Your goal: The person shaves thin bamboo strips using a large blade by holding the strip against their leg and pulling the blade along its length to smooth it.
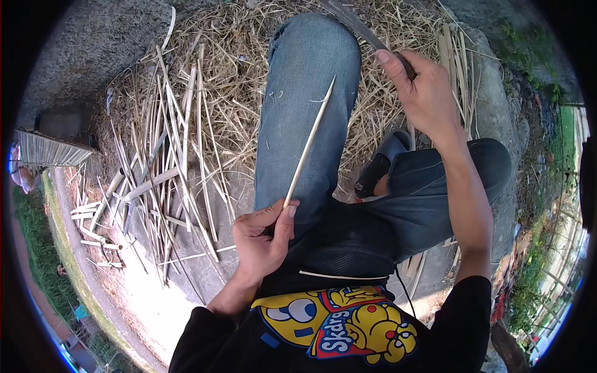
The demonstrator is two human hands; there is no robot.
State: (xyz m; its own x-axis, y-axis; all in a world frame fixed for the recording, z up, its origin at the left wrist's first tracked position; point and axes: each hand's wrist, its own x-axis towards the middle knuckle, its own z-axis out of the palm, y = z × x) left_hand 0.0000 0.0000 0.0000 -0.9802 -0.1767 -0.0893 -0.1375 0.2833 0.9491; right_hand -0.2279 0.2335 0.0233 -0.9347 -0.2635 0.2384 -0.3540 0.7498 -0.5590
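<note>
My left hand (pixel 266 239) pinches the lower end of a thin pale bamboo stick (pixel 306 151) between thumb and fingers. The stick slants up over my jeans-covered thigh (pixel 305 68), its far end tapering to a point, with a curled shaving hanging just below the tip. In my right hand (pixel 429 93), raised to the right of that knee, is the dark handle of a knife (pixel 357 28). Its grey blade runs up and left past the top edge of the view, apart from the stick. A short bamboo strip (pixel 342 275) lies across my lap.
Split bamboo strips (pixel 180 124) and several cut bamboo tubes (pixel 151 184) lie on the ground at left. Dry shavings (pixel 385 115) cover the ground around my knee. More strips (pixel 457 68) lie at far right, beside a concrete edge (pixel 497 93). My folded leg wears a grey sandal (pixel 393 146).
</note>
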